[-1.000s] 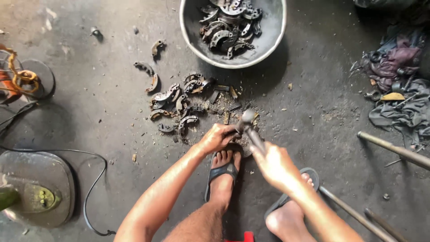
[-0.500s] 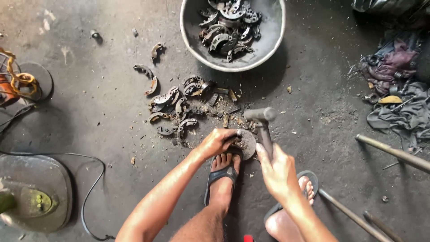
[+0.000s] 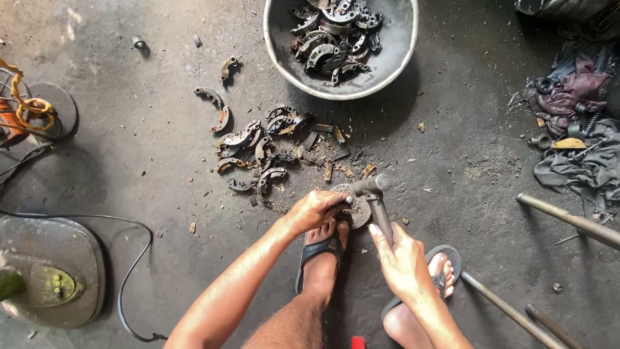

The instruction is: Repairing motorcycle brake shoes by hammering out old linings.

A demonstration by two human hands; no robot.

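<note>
My right hand grips the handle of a metal hammer, whose head rests low over a round metal block on the concrete floor. My left hand holds a small piece against that block, just in front of my left foot in a dark sandal. What exactly sits under the fingers is hidden. A heap of curved, rusty brake shoes lies just beyond the block, with broken lining chips around it.
A grey metal basin at the top holds several more brake shoes. Rags and small parts lie at the right, metal rods at the lower right. A round machine base with a black cable sits at the left.
The hammer head has swung from up and left down onto the round block. My right hand has dropped back toward my foot. My left hand stays at the block.
</note>
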